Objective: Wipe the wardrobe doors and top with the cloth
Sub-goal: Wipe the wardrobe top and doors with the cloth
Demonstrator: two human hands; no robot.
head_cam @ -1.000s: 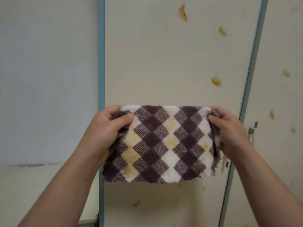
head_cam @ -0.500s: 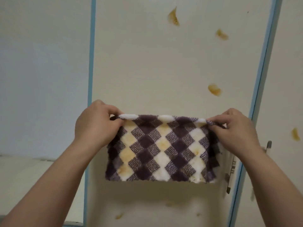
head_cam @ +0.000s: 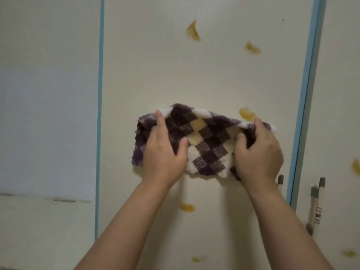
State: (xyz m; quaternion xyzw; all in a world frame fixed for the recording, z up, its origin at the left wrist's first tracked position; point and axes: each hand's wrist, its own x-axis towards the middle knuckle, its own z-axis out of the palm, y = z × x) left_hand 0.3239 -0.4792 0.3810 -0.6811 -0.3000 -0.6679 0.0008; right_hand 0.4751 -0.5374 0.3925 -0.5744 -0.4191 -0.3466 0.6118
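One cloth (head_cam: pixel 208 141); left hand (head_cam: pixel 165 151) fingers (head_cam: pixel 160 121) flat on it, right hand (head_cam: pixel 259 154) fingers (head_cam: pixel 260 123) pinching edge; perhaps seven stains (head_cam: pixel 194 32).

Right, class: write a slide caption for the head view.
Left hand rests on, right hand grips, a checked cloth at a stained wardrobe door.

The cloth (head_cam: pixel 204 141) was checked in diamonds of dark purple, cream and faded yellow; the door (head_cam: pixel 155 75) was cream, marked with orange-brown stains (head_cam: pixel 192 32); its edge strips (head_cam: pixel 100 94) were light blue; the handles (head_cam: pixel 321 182) were grey.
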